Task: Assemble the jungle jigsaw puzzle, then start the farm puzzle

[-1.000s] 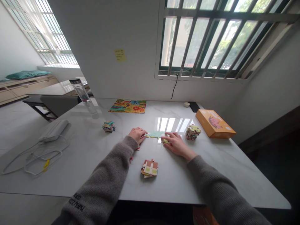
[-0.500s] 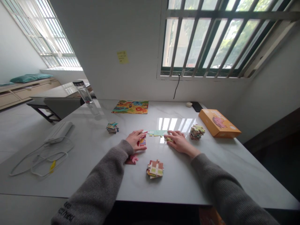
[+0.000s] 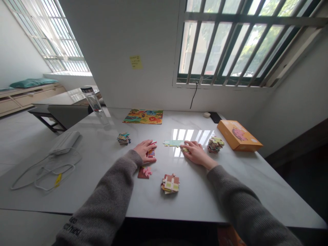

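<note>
My left hand (image 3: 144, 149) rests on the white table (image 3: 230, 177) with its fingers curled over a red and orange puzzle piece (image 3: 151, 152). My right hand (image 3: 194, 152) lies flat, fingers pressing a small yellow-green piece (image 3: 185, 149) at the end of a pale green joined strip of pieces (image 3: 173, 143). A loose pink piece (image 3: 144, 172) lies just below my left wrist. A small stack of pieces (image 3: 170, 183) sits nearer to me, between my forearms.
Other piece stacks sit at left (image 3: 124, 138) and right (image 3: 215, 144). An orange box (image 3: 238, 135), a finished puzzle (image 3: 143, 116), a clear bottle (image 3: 92, 100), a phone (image 3: 215, 117), and a white adapter (image 3: 65, 142) with coiled cable share the table.
My left hand has drawn back left from the pale green strip and now covers a red piece. The pink piece has come into view. My right hand stayed put.
</note>
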The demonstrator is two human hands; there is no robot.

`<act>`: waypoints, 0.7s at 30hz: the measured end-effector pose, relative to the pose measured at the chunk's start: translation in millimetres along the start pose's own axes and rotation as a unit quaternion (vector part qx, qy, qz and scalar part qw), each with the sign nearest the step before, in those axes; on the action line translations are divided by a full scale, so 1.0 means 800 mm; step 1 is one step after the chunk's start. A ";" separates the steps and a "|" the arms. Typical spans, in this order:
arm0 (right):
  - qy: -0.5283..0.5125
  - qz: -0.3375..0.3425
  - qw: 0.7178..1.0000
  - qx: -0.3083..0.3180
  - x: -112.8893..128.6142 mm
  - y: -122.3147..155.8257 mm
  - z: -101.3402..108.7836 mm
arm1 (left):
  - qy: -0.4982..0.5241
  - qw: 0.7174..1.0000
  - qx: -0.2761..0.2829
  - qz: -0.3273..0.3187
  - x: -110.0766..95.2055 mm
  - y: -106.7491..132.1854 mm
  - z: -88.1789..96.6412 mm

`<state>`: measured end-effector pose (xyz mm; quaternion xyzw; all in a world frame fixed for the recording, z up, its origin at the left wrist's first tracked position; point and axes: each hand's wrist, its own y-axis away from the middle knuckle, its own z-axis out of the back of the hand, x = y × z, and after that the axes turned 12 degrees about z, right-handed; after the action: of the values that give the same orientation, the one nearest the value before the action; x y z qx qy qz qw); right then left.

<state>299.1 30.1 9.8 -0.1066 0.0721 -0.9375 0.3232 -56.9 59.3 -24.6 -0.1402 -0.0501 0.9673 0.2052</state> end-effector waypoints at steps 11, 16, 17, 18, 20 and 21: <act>-0.087 0.184 0.976 -0.082 0.086 0.011 0.030 | 0.055 0.994 -0.084 -0.028 -0.026 -0.008 -0.001; -0.136 0.286 0.948 0.025 0.140 0.018 0.040 | 0.062 0.993 -0.091 -0.045 -0.038 -0.005 -0.002; -0.128 0.288 0.948 0.033 0.143 0.020 0.041 | 0.062 0.992 -0.097 -0.045 -0.039 -0.005 -0.002; -0.121 0.287 0.949 0.042 0.145 0.021 0.041 | 0.062 0.992 -0.103 -0.046 -0.040 -0.004 -0.001; -0.110 0.279 0.952 0.058 0.144 0.024 0.041 | 0.064 0.990 -0.113 -0.050 -0.043 -0.004 0.001; -0.109 0.275 0.953 0.064 0.143 0.025 0.040 | 0.067 0.990 -0.115 -0.053 -0.044 -0.004 0.002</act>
<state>230.7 -58.6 54.4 -0.1630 0.0026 -0.7976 0.5808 -25.1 47.7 -13.9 -0.2248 -0.1545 0.9312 0.2418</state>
